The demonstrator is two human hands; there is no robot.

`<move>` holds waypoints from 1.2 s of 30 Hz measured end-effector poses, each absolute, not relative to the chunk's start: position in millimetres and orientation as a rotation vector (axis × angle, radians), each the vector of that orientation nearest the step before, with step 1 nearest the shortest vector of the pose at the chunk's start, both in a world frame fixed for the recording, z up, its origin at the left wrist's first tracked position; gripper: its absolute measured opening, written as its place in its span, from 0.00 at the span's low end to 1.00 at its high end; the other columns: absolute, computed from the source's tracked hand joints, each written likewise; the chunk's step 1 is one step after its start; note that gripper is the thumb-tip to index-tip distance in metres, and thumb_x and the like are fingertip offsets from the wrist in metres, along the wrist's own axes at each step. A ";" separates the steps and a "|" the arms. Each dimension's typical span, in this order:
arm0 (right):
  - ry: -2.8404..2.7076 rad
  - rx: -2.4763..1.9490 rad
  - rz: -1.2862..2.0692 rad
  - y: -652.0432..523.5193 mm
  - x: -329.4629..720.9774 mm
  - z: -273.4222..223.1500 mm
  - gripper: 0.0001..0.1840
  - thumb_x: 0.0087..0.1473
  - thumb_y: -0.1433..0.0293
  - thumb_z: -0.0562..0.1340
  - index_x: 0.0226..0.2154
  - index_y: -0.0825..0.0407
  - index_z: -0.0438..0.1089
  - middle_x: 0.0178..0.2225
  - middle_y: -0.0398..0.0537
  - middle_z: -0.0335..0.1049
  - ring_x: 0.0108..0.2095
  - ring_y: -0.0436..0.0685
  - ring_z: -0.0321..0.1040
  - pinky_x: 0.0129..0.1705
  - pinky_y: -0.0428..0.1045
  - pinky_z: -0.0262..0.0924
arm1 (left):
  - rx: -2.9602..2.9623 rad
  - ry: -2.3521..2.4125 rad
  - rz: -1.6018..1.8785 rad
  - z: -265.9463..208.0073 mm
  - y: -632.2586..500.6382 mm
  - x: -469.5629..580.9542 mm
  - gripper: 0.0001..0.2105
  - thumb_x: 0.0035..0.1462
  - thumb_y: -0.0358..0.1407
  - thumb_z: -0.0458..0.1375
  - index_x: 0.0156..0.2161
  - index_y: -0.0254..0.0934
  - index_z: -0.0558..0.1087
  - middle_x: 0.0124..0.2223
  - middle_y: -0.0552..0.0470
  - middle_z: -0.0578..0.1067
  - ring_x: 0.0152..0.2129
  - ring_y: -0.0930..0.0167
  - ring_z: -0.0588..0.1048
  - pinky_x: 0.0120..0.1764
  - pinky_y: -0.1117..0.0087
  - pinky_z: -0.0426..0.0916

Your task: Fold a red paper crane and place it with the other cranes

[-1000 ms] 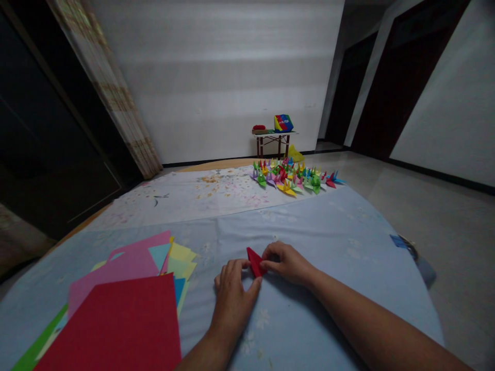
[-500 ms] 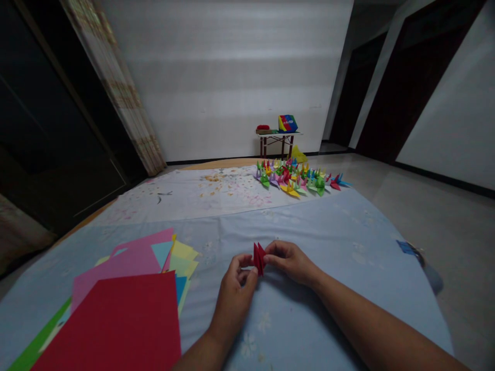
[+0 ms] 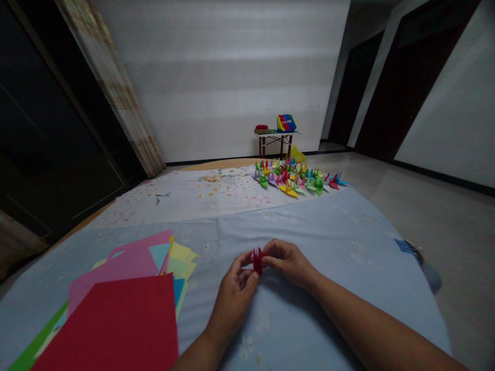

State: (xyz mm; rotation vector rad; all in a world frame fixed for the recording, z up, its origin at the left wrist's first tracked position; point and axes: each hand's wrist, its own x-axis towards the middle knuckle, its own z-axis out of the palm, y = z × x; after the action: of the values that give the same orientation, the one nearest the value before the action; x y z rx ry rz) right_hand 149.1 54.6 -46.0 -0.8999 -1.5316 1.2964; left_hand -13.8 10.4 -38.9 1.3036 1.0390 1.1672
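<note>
A small folded piece of red origami paper (image 3: 257, 262) is held upright between my two hands, just above the blue tablecloth. Its layers stand slightly apart, with pointed tips at the top. My left hand (image 3: 236, 281) pinches it from the left, thumb low and fingers behind. From the right, my right hand (image 3: 289, 262) grips its edge between thumb and forefinger. Left of my hands lies a stack of coloured paper, topped at the front by a large red sheet (image 3: 112, 322) and a pink sheet (image 3: 116, 273).
Many folded paper cranes (image 3: 288, 178) in mixed colours stand at the far right of the round table. A flowered white cloth (image 3: 185, 193) covers its far part, a blue tablecloth (image 3: 328, 237) the near part. Beyond is a small stand (image 3: 278, 135) with a colourful box (image 3: 286, 122).
The tips of the red folded paper have come closer together and sit a little lower. My left fingers have shifted slightly upward along it. The whole view has moved slightly.
</note>
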 end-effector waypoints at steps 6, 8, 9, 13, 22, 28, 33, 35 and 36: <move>-1.491 -0.859 1.355 55.5 148.8 -45.8 0.12 0.43 0.64 0.66 0.26 0.54 0.66 0.24 0.41 0.69 0.26 0.49 0.66 0.32 0.46 0.61 | 1.314 1.078 1.108 -38.4 11.0 -15.1 0.16 0.52 0.35 0.55 0.47 0.36 0.65 0.37 0.49 0.75 0.33 0.70 0.73 0.37 0.72 0.65; -1.491 -0.822 1.380 55.5 149.0 -45.8 0.12 0.43 0.63 0.66 0.26 0.54 0.65 0.25 0.41 0.69 0.27 0.49 0.67 0.33 0.47 0.61 | 1.308 1.086 1.111 -39.6 10.6 -15.5 0.17 0.52 0.35 0.55 0.48 0.37 0.64 0.37 0.50 0.75 0.33 0.71 0.73 0.36 0.73 0.65; -1.506 -0.809 1.379 55.5 149.3 -46.0 0.12 0.44 0.63 0.65 0.27 0.54 0.65 0.26 0.42 0.70 0.28 0.50 0.67 0.34 0.47 0.61 | 1.305 1.086 1.123 -40.4 10.4 -15.6 0.19 0.52 0.34 0.55 0.50 0.38 0.62 0.39 0.50 0.74 0.33 0.71 0.73 0.36 0.72 0.65; -1.634 -0.842 1.250 55.0 151.1 -44.5 0.11 0.46 0.63 0.64 0.28 0.54 0.67 0.29 0.46 0.71 0.32 0.52 0.67 0.38 0.49 0.61 | 1.356 1.076 1.122 -42.6 9.3 -16.0 0.20 0.51 0.33 0.56 0.50 0.39 0.62 0.44 0.48 0.73 0.33 0.72 0.72 0.36 0.72 0.65; -1.677 -0.908 1.177 53.1 150.9 -37.4 0.10 0.47 0.63 0.63 0.27 0.54 0.68 0.29 0.46 0.70 0.31 0.52 0.66 0.37 0.49 0.60 | 1.285 1.099 1.121 -39.8 9.6 -15.4 0.12 0.53 0.35 0.55 0.43 0.38 0.62 0.28 0.56 0.72 0.27 0.73 0.72 0.29 0.76 0.62; -1.640 -0.907 1.203 53.6 150.5 -40.6 0.12 0.47 0.62 0.63 0.27 0.54 0.67 0.27 0.44 0.70 0.29 0.51 0.65 0.36 0.49 0.60 | 1.285 1.146 1.156 -38.6 10.0 -14.0 0.14 0.54 0.34 0.53 0.45 0.39 0.59 0.33 0.54 0.74 0.29 0.72 0.73 0.34 0.72 0.64; -1.636 -0.931 1.180 53.7 150.2 -41.7 0.11 0.47 0.63 0.63 0.27 0.54 0.66 0.26 0.44 0.68 0.28 0.50 0.63 0.34 0.47 0.59 | 1.361 1.198 1.171 -33.7 8.4 -15.9 0.13 0.51 0.39 0.56 0.41 0.36 0.65 0.36 0.50 0.75 0.32 0.69 0.73 0.35 0.70 0.65; -1.642 -0.931 1.179 53.0 150.0 -40.9 0.10 0.47 0.64 0.63 0.27 0.54 0.66 0.26 0.43 0.68 0.28 0.50 0.62 0.34 0.47 0.58 | 1.372 1.220 1.183 -33.2 8.7 -17.2 0.12 0.52 0.41 0.56 0.39 0.35 0.68 0.34 0.50 0.75 0.31 0.69 0.73 0.34 0.70 0.65; -1.648 -0.930 1.179 52.6 150.0 -40.3 0.10 0.47 0.64 0.63 0.27 0.54 0.66 0.26 0.43 0.68 0.27 0.50 0.62 0.34 0.47 0.58 | 1.363 1.223 1.189 -33.1 9.1 -17.6 0.12 0.52 0.41 0.56 0.38 0.35 0.68 0.33 0.50 0.75 0.30 0.69 0.73 0.34 0.70 0.65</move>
State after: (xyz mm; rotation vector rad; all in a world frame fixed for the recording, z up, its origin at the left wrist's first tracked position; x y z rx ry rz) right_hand 150.0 52.6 -40.3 -0.9304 -1.6476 1.1795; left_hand -17.6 9.1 -33.1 1.3632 1.2227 1.1885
